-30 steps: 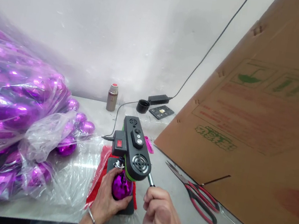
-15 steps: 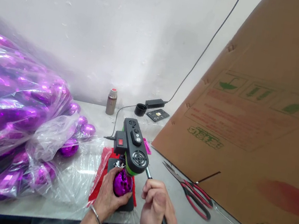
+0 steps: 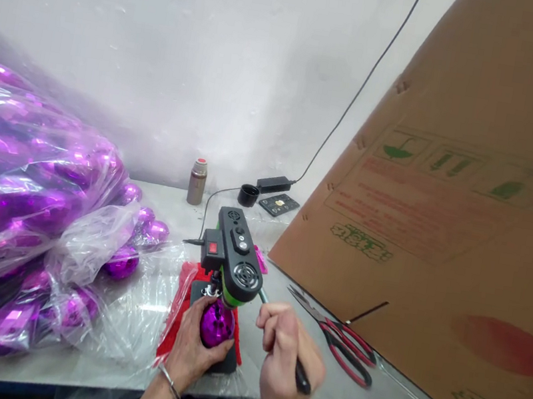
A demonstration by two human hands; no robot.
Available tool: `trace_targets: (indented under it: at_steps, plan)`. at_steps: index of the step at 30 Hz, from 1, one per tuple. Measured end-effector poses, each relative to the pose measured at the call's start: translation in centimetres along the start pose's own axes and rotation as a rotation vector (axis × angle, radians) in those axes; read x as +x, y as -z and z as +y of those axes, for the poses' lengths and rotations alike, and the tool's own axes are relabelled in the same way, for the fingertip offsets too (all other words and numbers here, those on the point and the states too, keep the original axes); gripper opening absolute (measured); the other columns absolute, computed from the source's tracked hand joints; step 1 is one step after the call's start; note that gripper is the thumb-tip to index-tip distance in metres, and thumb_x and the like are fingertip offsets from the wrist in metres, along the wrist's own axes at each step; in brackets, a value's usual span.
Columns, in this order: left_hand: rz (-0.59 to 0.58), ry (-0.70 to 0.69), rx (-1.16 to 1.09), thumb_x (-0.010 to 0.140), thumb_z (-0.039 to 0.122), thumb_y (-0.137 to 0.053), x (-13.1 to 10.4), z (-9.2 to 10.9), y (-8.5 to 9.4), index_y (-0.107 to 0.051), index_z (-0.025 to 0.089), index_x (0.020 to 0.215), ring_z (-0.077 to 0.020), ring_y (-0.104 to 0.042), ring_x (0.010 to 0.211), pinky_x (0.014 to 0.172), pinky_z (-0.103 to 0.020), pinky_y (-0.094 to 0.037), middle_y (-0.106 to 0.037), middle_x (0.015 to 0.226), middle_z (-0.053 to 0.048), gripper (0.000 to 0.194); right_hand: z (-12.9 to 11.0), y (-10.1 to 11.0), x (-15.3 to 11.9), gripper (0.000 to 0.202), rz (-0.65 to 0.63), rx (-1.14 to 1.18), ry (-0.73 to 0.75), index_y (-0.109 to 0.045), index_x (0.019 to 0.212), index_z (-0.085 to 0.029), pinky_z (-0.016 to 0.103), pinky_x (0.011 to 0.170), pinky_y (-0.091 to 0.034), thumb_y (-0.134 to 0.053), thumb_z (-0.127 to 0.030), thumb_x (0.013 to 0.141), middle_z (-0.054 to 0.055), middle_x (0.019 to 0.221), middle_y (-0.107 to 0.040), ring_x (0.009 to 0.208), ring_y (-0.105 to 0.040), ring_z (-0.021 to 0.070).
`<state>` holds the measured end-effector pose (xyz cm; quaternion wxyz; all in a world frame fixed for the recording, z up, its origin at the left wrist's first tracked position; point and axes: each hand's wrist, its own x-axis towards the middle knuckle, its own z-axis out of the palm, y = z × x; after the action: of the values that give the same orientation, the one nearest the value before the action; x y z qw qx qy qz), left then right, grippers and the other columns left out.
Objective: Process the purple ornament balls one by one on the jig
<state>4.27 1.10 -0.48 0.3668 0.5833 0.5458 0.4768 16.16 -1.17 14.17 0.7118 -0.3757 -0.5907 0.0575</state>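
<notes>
My left hand (image 3: 190, 342), with a bracelet at the wrist, is closed around a shiny purple ball ornament (image 3: 217, 324). The ball sits under the front end of a small black-and-green drill press (image 3: 239, 259), whose head hides the ball's top and any bit. My right hand (image 3: 290, 352) is wrapped round the press's lever (image 3: 302, 377); its black grip end sticks out below the fist. Beneath the press base lies a red cloth (image 3: 168, 339).
A clear plastic bag (image 3: 20, 187) of purple balls fills the left. Red-handled scissors (image 3: 344, 347) lie right of the press, beside a large cardboard box (image 3: 420, 217). Behind stand a flask (image 3: 197, 182), a black cup (image 3: 248, 195), a power adapter (image 3: 273, 184) and a flat black device (image 3: 279, 205).
My right hand has shifted slightly up and rotated with the lever. The ball stays under the press in my left hand. The whole view has shifted a little.
</notes>
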Motion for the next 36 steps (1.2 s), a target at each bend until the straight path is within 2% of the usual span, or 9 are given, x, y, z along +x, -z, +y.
trace_targets:
  at_steps: [7, 9, 11, 13, 16, 20, 26, 32, 36]
  plan:
    - [0.001, -0.13, 0.07, 0.069, 0.047, -0.095, -5.7, -4.5, 0.6, -0.056, 0.023, 0.15, -0.0457, -0.056, 0.148, 0.121, -0.067, -0.048, -0.059, 0.157, -0.022, 0.093, -1.8, 0.1, 1.2, 0.051, -0.02, -0.031, -0.053, -0.045, 0.062, -0.021, 0.024, 0.049, -0.036, -0.047, -0.024, 0.112, -0.003, 0.058, -0.05, 0.054, -0.054, 0.0106]
    - [0.029, -0.221, 0.106, 0.061, 0.062, -0.098, -7.5, -5.3, 1.7, -0.053, 0.024, 0.154, -0.0494, -0.049, 0.153, 0.121, -0.067, -0.049, -0.052, 0.163, -0.024, 0.109, -1.2, 0.3, 0.2, 0.049, -0.026, -0.017, -0.033, -0.048, 0.063, -0.021, 0.024, 0.049, -0.037, -0.047, -0.023, 0.112, -0.002, 0.059, -0.052, 0.056, -0.056, 0.0114]
    - [0.126, -0.252, 0.134, 0.072, 0.072, -0.087, -7.4, -4.9, 3.7, -0.045, 0.024, 0.16, -0.0478, -0.043, 0.157, 0.123, -0.065, -0.047, -0.046, 0.167, -0.024, 0.109, -0.5, 0.5, -0.7, 0.045, -0.035, -0.01, -0.005, -0.05, 0.066, -0.021, 0.025, 0.049, -0.037, -0.047, -0.021, 0.111, -0.001, 0.061, -0.053, 0.057, -0.056, 0.0122]
    - [0.262, -0.2, 0.233, 0.097, 0.06, -0.064, -5.0, -3.6, 6.5, -0.044, 0.024, 0.161, -0.041, -0.042, 0.158, 0.126, -0.062, -0.043, -0.046, 0.168, -0.02, 0.076, 0.0, 0.7, -1.3, 0.042, -0.05, -0.019, -0.004, -0.051, 0.068, -0.022, 0.026, 0.049, -0.037, -0.048, -0.02, 0.11, -0.001, 0.062, -0.054, 0.056, -0.054, 0.0126]
    - [0.57, -0.049, 0.538, 0.103, 0.045, -0.049, 1.2, -1.6, 11.1, -0.052, 0.013, 0.15, -0.046, -0.041, 0.156, 0.129, -0.07, -0.032, -0.052, 0.158, -0.027, 0.057, 0.4, 0.9, -1.6, 0.039, -0.062, -0.035, -0.017, -0.051, 0.07, -0.022, 0.026, 0.049, -0.037, -0.048, -0.02, 0.109, -0.001, 0.063, -0.054, 0.055, -0.051, 0.0123]
    - [0.52, 0.145, 0.709, 0.093, 0.038, -0.06, 7.9, -1.2, 14.5, -0.057, 0.007, 0.136, -0.0521, -0.054, 0.143, 0.117, -0.072, -0.043, -0.064, 0.135, -0.032, 0.053, 0.4, 1.1, -1.4, 0.04, -0.078, -0.035, 0.001, -0.051, 0.07, -0.022, 0.026, 0.048, -0.037, -0.048, -0.021, 0.11, -0.001, 0.063, -0.055, 0.052, -0.048, 0.0112]
    - [0.469, 0.139, 0.632, 0.081, 0.032, -0.076, 9.0, -2.5, 14.5, -0.053, 0.01, 0.137, -0.0499, -0.051, 0.148, 0.119, -0.068, -0.044, -0.058, 0.146, -0.032, 0.064, 0.3, 1.2, -1.3, 0.04, -0.103, -0.039, 0.026, -0.052, 0.07, -0.021, 0.025, 0.046, -0.036, -0.047, -0.018, 0.109, 0.001, 0.067, -0.058, 0.051, -0.048, 0.0106]
    - [0.456, 0.159, 0.462, 0.083, 0.051, -0.077, 7.2, -2.3, 14.5, -0.041, 0.016, 0.151, -0.0399, -0.069, 0.13, 0.112, -0.058, -0.056, -0.065, 0.141, -0.022, 0.085, 0.4, 1.3, -1.3, 0.04, -0.116, -0.055, 0.046, -0.05, 0.069, -0.022, 0.025, 0.046, -0.036, -0.046, -0.017, 0.109, 0.001, 0.069, -0.06, 0.05, -0.049, 0.0096]
    - [0.401, 0.173, 0.001, 0.089, 0.066, -0.069, 4.6, -1.3, 12.5, -0.041, 0.023, 0.158, -0.0347, -0.068, 0.134, 0.114, -0.051, -0.056, -0.064, 0.15, -0.017, 0.086, 0.1, 1.2, -1.0, 0.039, -0.115, -0.044, 0.039, -0.05, 0.07, -0.022, 0.024, 0.047, -0.037, -0.045, -0.015, 0.109, -0.001, 0.068, -0.059, 0.053, -0.052, 0.0092]
